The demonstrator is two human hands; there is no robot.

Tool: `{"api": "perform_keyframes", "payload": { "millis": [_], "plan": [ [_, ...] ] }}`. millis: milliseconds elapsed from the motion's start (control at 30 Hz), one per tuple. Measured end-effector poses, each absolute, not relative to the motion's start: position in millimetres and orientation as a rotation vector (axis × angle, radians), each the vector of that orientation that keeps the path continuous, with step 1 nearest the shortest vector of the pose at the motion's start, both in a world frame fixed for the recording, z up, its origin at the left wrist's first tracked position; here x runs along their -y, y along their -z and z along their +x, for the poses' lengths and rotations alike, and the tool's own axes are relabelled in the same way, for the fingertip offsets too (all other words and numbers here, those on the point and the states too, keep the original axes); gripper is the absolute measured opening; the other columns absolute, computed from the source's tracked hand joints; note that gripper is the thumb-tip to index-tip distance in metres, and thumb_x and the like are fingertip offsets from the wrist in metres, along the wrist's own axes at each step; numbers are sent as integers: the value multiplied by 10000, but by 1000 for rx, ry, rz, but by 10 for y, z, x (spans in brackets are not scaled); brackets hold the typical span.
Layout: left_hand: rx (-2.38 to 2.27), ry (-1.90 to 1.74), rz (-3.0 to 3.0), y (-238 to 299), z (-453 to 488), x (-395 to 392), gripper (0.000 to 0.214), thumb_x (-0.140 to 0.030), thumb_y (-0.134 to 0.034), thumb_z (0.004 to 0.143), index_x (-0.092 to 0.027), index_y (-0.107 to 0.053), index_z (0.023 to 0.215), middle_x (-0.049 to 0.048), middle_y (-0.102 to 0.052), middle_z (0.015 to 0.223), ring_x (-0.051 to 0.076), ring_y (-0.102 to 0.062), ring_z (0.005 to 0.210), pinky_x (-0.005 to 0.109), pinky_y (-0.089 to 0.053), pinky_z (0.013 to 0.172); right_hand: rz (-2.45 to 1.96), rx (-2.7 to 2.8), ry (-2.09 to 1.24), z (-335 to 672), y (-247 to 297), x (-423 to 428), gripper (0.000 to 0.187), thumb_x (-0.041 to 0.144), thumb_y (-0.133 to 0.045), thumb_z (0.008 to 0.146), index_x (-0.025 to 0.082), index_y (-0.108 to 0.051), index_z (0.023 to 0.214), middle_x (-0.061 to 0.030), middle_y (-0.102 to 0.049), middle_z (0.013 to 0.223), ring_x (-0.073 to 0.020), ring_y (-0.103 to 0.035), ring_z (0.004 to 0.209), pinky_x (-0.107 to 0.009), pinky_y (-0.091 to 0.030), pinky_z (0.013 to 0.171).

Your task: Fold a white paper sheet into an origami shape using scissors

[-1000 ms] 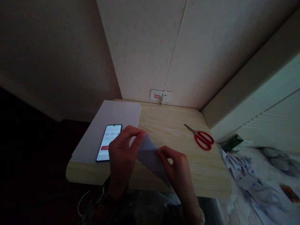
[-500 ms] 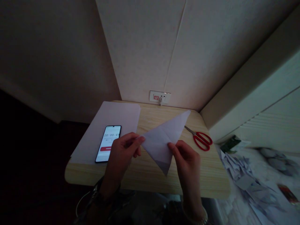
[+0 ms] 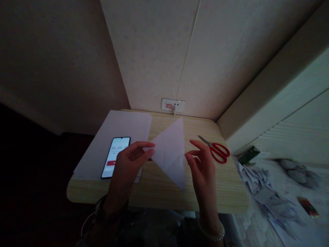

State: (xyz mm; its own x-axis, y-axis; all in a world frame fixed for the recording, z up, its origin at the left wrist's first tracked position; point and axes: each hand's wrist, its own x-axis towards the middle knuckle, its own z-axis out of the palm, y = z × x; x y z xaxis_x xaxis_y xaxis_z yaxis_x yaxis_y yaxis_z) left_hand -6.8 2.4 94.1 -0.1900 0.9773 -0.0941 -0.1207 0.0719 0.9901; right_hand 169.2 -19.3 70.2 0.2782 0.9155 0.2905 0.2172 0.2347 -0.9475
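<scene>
Between back and front edges of the table (image 3: 164, 199), the left hand (image 3: 125, 164) pinches a paper triangle (image 3: 171, 154), the right hand (image 3: 202, 164) loosely spread beside it (touch unclear): apparently mid-folding, next needing aligned edges.

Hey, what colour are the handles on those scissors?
The scissors' handles are red, seen in the head view.

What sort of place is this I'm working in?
Likely a room in a home, perhaps a bedroom: a small wood-grain table against a wall, a power socket, and loose papers on a pale surface that may be bedding.
</scene>
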Motion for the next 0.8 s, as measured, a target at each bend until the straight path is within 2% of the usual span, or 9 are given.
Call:
{"api": "perform_keyframes", "payload": {
  "millis": [67,133,233,300,367,500,667,800],
  "plan": [
    [-1332,-1362,971,-944,-67,-28,116,-213,-766,634,-208,-731,745,-30,-714,657,129,-641,630,217,-514,615,-1235,1182,-872,1692,-670,187,238,321,-485,915,236,-591,1110,-64,-627,1068,-160,-600,806,-281,-480,639],
    [-1360,-1370,986,-942,-63,-30,122,-208,-763,642,-206,-728,759,-29,-713,666,132,-655,655,217,-521,638,-1208,1196,-1009,1681,-662,182,270,372,-436,927,208,-633,1012,-56,-666,916,-167,-606,770,-275,-473,615],
    [-1359,-1355,1025,-925,-51,-31,141,-211,-762,647,-200,-717,780,-19,-721,707,152,-680,707,226,-534,654,-1243,1202,-1075,1639,-690,171,195,353,-553,851,196,-647,782,4,-608,661,-142,-544,625,-246,-420,550],
    [-1330,-1372,1046,-909,-35,-31,183,-218,-761,649,-197,-707,822,-7,-731,765,165,-690,744,233,-542,661,-1264,1172,-1099,1607,-714,163,190,332,-596,817,193,-618,689,24,-568,601,-127,-508,579,-237,-381,526],
    [-1305,-1403,1035,-902,-15,-30,315,-214,-765,642,-199,-689,947,0,-735,809,173,-696,759,240,-547,659,-1270,1165,-1107,1585,-728,160,204,324,-605,807,189,-604,655,27,-557,586,-123,-498,570,-238,-364,526],
    [-1314,-1440,926,-921,24,-23,564,-188,-762,620,-204,-607,1163,-10,-732,756,164,-695,687,243,-545,622,-1280,1195,-1075,1574,-729,167,209,307,-606,809,187,-603,638,27,-554,585,-124,-506,582,-239,-358,539],
    [-1345,-1405,915,-941,38,-27,502,-194,-765,602,-197,-641,1089,-20,-710,688,173,-691,657,245,-539,598,-1264,1169,-1051,1569,-745,168,157,292,-589,825,194,-640,714,23,-593,640,-129,-553,628,-232,-386,566],
    [-1303,-1361,938,-921,22,-46,452,-206,-784,590,-199,-661,1025,-38,-683,611,166,-681,623,230,-533,575,-1252,1182,-1025,1568,-771,158,180,287,-587,829,192,-630,682,24,-591,612,-131,-546,608,-232,-382,548]
  ]
}}
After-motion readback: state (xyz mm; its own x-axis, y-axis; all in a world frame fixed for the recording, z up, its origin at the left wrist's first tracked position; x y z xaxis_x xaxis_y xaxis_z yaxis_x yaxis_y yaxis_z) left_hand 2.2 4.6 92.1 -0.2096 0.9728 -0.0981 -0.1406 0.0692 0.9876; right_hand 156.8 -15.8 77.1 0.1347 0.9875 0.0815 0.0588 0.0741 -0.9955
